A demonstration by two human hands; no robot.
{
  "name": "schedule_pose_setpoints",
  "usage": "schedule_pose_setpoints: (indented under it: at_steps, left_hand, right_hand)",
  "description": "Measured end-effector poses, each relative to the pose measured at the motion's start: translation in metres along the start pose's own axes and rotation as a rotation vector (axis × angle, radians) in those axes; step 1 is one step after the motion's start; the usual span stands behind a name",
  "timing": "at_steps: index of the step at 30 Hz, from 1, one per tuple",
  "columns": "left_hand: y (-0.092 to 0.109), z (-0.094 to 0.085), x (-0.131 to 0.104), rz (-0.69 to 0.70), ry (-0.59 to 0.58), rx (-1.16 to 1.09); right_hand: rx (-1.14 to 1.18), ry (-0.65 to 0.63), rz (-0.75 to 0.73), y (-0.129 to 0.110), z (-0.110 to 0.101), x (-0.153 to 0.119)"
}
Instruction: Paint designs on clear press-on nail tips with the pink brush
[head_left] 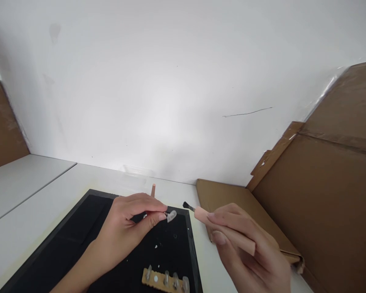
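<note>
Head view shows two hands above a white worktop [64,195]. The left hand [131,221] pinches a small clear tip [171,216] between thumb and finger, at or near one end, perhaps so the rest stays free. The right hand [259,260] pinches a brush [232,237] by its peach handle, thumb below and fingers on top, perhaps to steer it well. The dark hairs are near the tip, with a gap between. The tip is over the black mat [79,228], which may be there to keep the worktop clean. A strip [161,280] lies on the mat with four clear bits standing on it, maybe so they stay apart. The tip looks shiny, see-through and rounded, like a little scoop. The brush has a short black head, a thin neck and a thick, smooth handle. White crumbs [155,246] dot the mat.
</note>
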State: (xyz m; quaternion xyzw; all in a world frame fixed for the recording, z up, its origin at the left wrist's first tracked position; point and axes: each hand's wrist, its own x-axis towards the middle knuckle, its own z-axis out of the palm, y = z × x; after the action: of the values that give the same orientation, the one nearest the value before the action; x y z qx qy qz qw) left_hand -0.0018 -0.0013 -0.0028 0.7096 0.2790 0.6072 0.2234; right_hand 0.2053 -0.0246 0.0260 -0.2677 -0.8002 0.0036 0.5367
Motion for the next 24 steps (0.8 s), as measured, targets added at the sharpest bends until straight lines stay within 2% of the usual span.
schedule_pose_setpoints:
  at_steps: [5,9,16,24]
  left_hand:
    - [-0.001,-0.002,0.001,-0.355,-0.018,-0.272]
    - [0.001,-0.001,0.000,-0.516,-0.093,-0.447]
    - [0.003,0.000,0.001,-0.552,-0.114,-0.553]
    - [0.004,0.003,0.004,-0.554,-0.018,-0.566]
  right_hand:
    - [0.097,0.077,0.043,-0.004,0.003,-0.005]
    - [0.103,0.058,0.069,-0.006,0.007,-0.005]
    - [0.091,-0.021,0.069,-0.009,0.009,-0.001]
    - [0.050,-0.070,0.023,-0.011,0.007,0.003]
